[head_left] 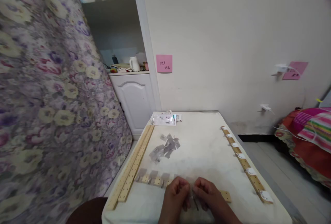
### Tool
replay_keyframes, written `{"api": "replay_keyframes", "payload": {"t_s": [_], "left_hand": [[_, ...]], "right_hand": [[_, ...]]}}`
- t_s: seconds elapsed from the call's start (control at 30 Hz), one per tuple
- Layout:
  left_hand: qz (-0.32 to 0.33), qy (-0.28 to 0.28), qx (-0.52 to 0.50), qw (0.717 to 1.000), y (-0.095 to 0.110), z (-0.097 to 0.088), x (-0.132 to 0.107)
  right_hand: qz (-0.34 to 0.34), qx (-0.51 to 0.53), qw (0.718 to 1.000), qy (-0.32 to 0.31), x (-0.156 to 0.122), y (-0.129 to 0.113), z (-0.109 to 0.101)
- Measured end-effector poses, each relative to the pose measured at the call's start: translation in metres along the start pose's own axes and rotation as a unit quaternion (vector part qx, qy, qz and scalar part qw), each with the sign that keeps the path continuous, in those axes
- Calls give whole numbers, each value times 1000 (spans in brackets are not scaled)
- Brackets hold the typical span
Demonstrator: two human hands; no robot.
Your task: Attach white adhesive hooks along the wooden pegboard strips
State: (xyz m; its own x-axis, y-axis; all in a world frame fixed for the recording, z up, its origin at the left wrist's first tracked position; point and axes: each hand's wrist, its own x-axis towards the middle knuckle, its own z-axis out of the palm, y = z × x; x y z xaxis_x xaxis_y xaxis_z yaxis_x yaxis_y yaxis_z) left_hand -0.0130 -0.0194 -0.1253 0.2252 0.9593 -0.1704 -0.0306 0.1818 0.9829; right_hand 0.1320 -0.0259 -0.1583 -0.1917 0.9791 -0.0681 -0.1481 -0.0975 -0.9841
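Note:
Close together at the table's near side, my left hand (176,194) and my right hand (209,193) pinch a small metal piece (196,203), which looks partly wrapped in clear plastic. Its exact kind is too small to make out. Just beyond my hands lies a wooden strip with holes (226,195), partly hidden by them. Along its left part sit several small metal hooks (149,181) with clear plastic packets. Farther back is a loose pile of clear plastic packets (168,146).
Two long perforated wooden strips (134,163) lie along the table's left edge. On the right, another wooden strip (245,163) carries several white round pieces (250,171). Flat clear packaging (163,119) lies at the back left of the white-covered table (199,141). A floral curtain (64,96) hangs left.

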Motion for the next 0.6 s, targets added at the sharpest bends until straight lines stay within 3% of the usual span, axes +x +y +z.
{"api": "replay_keyframes", "payload": {"t_s": [0.27,0.43,0.6], "left_hand": [[4,-2,6,1000,0,4,-4],[6,19,1,1000,0,0,-7],[-75,1,-28,997,-31,2,-10]], "right_hand": [[-2,-10,1000,-8,-3,-5,0],[-14,-8,998,58,-2,-10,-14],[-37,-100,988,113,1,-12,-32]]}}
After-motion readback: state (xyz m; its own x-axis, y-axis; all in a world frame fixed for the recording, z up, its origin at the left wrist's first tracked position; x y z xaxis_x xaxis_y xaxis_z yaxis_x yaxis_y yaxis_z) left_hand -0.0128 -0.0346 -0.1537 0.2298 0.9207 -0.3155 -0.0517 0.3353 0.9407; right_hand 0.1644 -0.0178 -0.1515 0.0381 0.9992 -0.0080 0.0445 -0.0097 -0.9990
